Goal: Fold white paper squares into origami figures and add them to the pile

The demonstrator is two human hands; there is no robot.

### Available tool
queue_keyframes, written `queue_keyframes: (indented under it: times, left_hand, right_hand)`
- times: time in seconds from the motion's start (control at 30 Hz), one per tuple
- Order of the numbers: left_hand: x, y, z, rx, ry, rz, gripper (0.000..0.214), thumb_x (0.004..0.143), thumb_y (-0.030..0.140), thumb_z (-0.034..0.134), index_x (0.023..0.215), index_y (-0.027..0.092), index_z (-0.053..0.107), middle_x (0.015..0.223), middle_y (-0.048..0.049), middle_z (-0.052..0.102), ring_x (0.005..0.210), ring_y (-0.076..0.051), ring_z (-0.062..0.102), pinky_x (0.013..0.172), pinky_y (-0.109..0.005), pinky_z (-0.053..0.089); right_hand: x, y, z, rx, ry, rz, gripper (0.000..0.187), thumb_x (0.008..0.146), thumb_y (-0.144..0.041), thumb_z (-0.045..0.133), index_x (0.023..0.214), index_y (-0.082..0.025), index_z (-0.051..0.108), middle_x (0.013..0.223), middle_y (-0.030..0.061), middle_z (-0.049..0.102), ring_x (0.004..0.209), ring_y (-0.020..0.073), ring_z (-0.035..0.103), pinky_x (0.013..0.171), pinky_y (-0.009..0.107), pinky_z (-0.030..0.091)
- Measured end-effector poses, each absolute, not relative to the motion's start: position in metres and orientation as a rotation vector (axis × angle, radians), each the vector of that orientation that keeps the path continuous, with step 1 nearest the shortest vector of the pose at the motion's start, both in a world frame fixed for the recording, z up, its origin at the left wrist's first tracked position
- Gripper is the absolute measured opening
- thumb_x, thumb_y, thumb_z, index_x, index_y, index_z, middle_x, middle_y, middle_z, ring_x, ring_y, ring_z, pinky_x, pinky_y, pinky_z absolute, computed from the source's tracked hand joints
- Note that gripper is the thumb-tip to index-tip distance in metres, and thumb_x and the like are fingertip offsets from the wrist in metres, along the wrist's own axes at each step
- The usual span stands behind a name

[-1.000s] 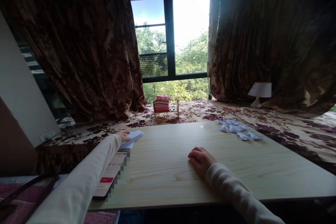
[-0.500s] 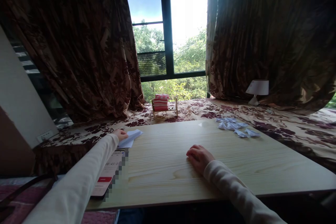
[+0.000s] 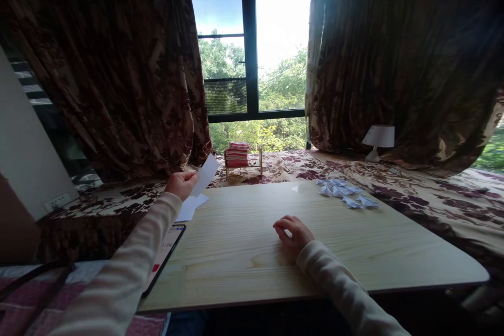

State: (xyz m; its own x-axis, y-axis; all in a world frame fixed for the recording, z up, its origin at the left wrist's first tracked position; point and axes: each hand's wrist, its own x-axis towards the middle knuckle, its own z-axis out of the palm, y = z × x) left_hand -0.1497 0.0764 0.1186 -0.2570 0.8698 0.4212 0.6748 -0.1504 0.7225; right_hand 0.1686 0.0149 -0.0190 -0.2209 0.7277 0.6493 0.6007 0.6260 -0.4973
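My left hand (image 3: 181,185) pinches a white sheet of paper (image 3: 207,172) by its near edge and holds it up, tilted, above the table's far left corner. Below it, more white paper (image 3: 192,208) lies on the table. My right hand (image 3: 293,236) rests on the middle of the wooden table (image 3: 236,262), fingers curled with a gap between thumb and forefinger and nothing seen in them. At the far right of the table sit several small folded white paper pieces (image 3: 338,189).
A phone (image 3: 167,252) with a timer on its screen lies at the table's left edge, partly under my left sleeve. Beyond the table, a small rack (image 3: 261,161) with folded red-and-white cloths (image 3: 237,154) and a white lamp (image 3: 378,137) stand on the patterned cover (image 3: 299,168).
My left hand has lifted a sheet off the paper on the table. My right hand has stayed on the table, its thumb and forefinger now more apart. The view has shifted slightly.
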Motion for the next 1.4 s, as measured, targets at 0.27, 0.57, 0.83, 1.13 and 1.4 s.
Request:
queue_keyframes:
  times: [0.27,0.57,0.83,1.13,1.4]
  left_hand:
    - [0.019,0.011,0.037,1.294,1.220,1.402,0.041,0.065,0.047,0.057,0.085,0.012,0.067,0.067,-0.0074,0.068,0.060,-0.018,0.062,0.054,-0.028,0.051]
    - [0.023,-0.002,0.016,1.260,0.959,1.210,0.028,0.057,0.040,0.067,0.070,0.015,0.070,0.056,-0.0016,0.065,0.049,-0.014,0.056,0.046,-0.022,0.043]
    - [0.022,-0.002,0.012,1.212,0.965,1.192,0.022,0.056,0.036,0.064,0.061,0.014,0.068,0.051,-0.0025,0.061,0.044,-0.013,0.051,0.044,-0.024,0.040]
    - [0.020,0.001,0.013,1.182,1.083,1.375,0.036,0.062,0.051,0.058,0.053,0.017,0.062,0.042,0.0012,0.050,0.039,-0.010,0.043,0.041,-0.023,0.034]
    - [0.017,0.009,0.004,1.056,0.925,1.326,0.028,0.052,0.038,0.072,0.067,0.016,0.067,0.055,0.0007,0.063,0.048,-0.012,0.052,0.046,-0.022,0.040]
  right_hand:
    - [0.163,0.011,-0.011,-0.806,-1.339,0.802,0.037,0.074,-0.047,0.054,0.092,-0.016,0.062,0.071,0.0045,0.063,0.060,0.0153,0.055,0.049,0.025,0.042]
    - [0.164,0.009,-0.010,-0.725,-1.344,1.084,0.031,0.062,-0.041,0.067,0.078,-0.014,0.064,0.065,0.0020,0.064,0.059,0.0161,0.057,0.055,0.028,0.047]
    - [0.162,0.009,-0.012,-0.735,-1.347,1.103,0.031,0.063,-0.039,0.067,0.083,-0.016,0.064,0.068,0.0027,0.065,0.061,0.0168,0.057,0.055,0.029,0.047]
    - [0.180,0.008,-0.005,-0.796,-1.440,0.265,0.015,0.065,-0.014,0.058,0.073,-0.023,0.068,0.100,0.0071,0.055,0.096,0.0223,0.050,0.083,0.035,0.042]
    - [0.166,0.000,-0.006,-0.832,-1.718,0.087,0.023,0.064,-0.010,0.059,0.078,-0.026,0.067,0.116,0.0051,0.048,0.106,0.0244,0.043,0.082,0.036,0.043]
